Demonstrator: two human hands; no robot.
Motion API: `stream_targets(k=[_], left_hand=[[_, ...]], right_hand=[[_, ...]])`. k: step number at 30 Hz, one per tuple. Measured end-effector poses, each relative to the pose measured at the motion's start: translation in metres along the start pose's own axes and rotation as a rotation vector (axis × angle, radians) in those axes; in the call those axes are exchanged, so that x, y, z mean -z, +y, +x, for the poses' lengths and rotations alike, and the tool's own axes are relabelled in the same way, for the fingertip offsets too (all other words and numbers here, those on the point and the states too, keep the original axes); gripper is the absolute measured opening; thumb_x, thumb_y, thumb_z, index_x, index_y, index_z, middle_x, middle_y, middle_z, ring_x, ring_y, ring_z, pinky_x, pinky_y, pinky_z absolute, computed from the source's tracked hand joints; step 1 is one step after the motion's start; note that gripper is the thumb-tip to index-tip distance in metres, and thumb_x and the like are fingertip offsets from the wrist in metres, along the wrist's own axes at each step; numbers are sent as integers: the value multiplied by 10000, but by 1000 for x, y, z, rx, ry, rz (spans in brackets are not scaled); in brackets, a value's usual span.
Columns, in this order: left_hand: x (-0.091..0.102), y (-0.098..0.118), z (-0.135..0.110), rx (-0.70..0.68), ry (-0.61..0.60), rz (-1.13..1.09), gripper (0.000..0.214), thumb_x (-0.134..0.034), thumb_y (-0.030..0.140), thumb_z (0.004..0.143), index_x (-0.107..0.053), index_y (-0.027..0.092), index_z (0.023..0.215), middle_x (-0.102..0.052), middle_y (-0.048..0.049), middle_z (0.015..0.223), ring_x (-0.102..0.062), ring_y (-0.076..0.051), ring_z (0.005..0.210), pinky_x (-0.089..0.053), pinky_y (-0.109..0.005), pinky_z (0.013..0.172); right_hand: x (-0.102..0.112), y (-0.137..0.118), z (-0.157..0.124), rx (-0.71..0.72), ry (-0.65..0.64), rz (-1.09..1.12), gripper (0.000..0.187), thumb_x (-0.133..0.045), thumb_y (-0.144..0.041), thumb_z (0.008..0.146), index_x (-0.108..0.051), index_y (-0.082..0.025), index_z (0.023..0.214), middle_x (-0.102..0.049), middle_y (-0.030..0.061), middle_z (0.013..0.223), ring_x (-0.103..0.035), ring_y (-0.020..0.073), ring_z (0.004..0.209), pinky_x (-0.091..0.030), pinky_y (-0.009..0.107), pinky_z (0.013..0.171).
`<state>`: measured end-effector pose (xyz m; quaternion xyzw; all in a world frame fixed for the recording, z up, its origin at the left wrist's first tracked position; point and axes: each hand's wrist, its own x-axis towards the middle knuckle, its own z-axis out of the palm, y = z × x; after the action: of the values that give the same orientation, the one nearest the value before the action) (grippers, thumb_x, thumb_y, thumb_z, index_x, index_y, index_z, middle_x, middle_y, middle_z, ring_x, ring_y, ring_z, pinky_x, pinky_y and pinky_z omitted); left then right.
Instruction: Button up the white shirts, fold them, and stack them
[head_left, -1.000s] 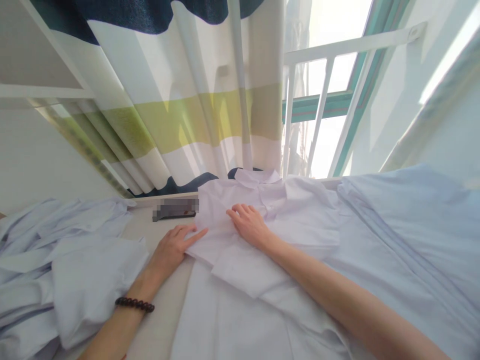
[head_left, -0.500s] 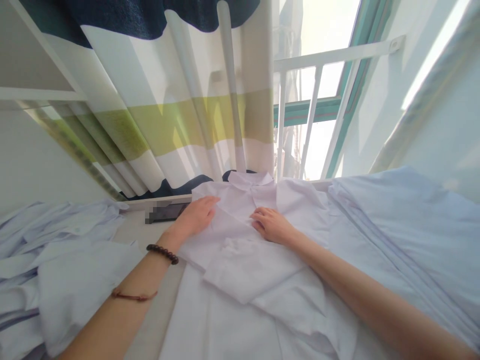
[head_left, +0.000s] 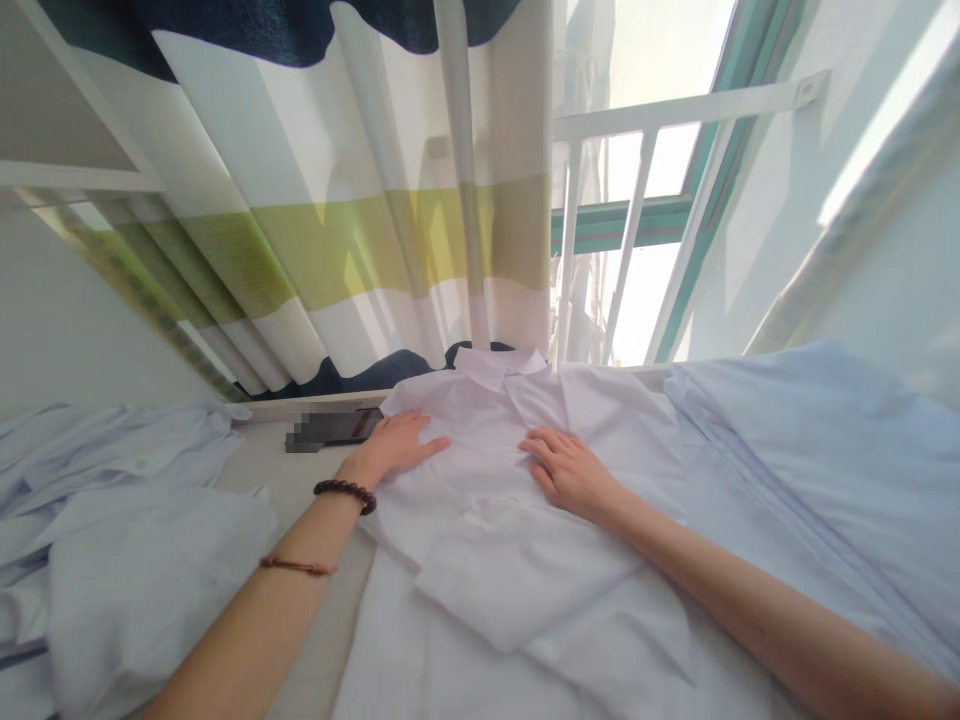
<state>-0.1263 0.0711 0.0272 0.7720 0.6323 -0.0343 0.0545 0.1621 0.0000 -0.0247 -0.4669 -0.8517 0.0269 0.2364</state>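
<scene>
Atop one white collared shirt: two hands, both loosely uncurled, gripping nothing

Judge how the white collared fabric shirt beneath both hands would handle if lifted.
The white collared fabric shirt would probably droop, since its cloth lies in soft creases. It looks thin, so likely light for its spread. Its pointed collar may flop less, as its edges look crisp.

washed-out daylight glare from the window

a striped curtain hangs beside a bright, teal-framed window behind a white railing.
</scene>
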Motion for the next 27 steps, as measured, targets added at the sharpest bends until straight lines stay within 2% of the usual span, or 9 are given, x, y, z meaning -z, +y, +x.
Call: stream_targets(k=[3, 5, 8, 12, 17, 19, 22, 24, 27], left_hand=[[-1, 5, 6, -37, 48, 2, 595, -349, 540, 914, -506, 146, 1331, -415, -122, 1470, -342, -257, 1370, -246, -368, 1119], [-5, 12, 7, -6, 134, 8, 572, -333, 497, 931, -460, 145, 1363, -368, -137, 1494, -326, -281, 1371, -264, -404, 1105], [-6, 22, 9, 75, 337, 25, 530, -301, 402, 954, -379, 123, 1398, -310, -185, 1496, -282, -335, 1367, -230, -483, 1095], [10, 27, 21, 111, 602, 77, 473, -358, 262, 938, -373, 91, 1379, -376, -189, 1430, -314, -319, 1324, -241, -432, 1083], [34, 15, 46, 104, 497, 52, 367, -370, 320, 953, -576, 50, 1092, -649, -182, 1039, -542, -309, 1061, -363, -456, 950], [38, 10, 56, 107, 445, 25, 353, -357, 333, 960, -599, 81, 1014, -676, -136, 889, -600, -268, 898, -427, -405, 836], [40, 6, 71, 114, 458, -15, 308, -327, 284, 972, -565, 121, 1083, -678, -109, 934, -602, -216, 843, -435, -321, 755], [42, 5, 82, 117, 508, -33, 298, -310, 258, 978, -542, 132, 1116, -668, -106, 1013, -587, -193, 888, -423, -293, 778], [49, 7, 98, 127, 584, -47, 289, -316, 234, 971, -534, 133, 1133, -654, -105, 1035, -568, -193, 924, -409, -299, 818]], right_hand=[[0, -3, 2, -13, 14, -12, 335, -415, -187, 905, -559, -175, 1207, -571, 107, 1267, -499, 221, 1207, -363, 384, 1022], [0, -3, 2, -16, 20, -10, 336, -418, -188, 905, -559, -173, 1210, -566, 105, 1276, -493, 222, 1215, -359, 382, 1028], [-2, -2, 1, -19, 22, -5, 336, -418, -197, 913, -556, -180, 1218, -557, 97, 1289, -487, 220, 1220, -353, 376, 1039], [-5, -9, -3, -44, 34, -11, 333, -428, -202, 917, -553, -181, 1225, -547, 98, 1309, -460, 224, 1249, -337, 371, 1055], [18, -7, 11, -50, 19, -4, 328, -362, -319, 974, -580, -201, 1188, -598, 83, 1244, -529, 222, 1160, -387, 366, 988], [37, 14, 29, -133, 107, -34, 362, -312, -324, 987, -561, -200, 1219, -588, 85, 1263, -522, 224, 1162, -380, 364, 982], [65, 67, 60, -396, 218, -98, 409, -287, -319, 985, -506, -168, 1295, -527, 111, 1347, -464, 249, 1232, -343, 379, 1005], [75, 104, 75, -563, 170, -98, 437, -266, -314, 982, -547, -114, 1250, -560, 171, 1294, -499, 282, 1192, -359, 406, 970], [75, 140, 82, -593, 74, -80, 309, -482, -335, 896, -683, -116, 980, -688, 159, 1010, -621, 291, 964, -431, 381, 829]])
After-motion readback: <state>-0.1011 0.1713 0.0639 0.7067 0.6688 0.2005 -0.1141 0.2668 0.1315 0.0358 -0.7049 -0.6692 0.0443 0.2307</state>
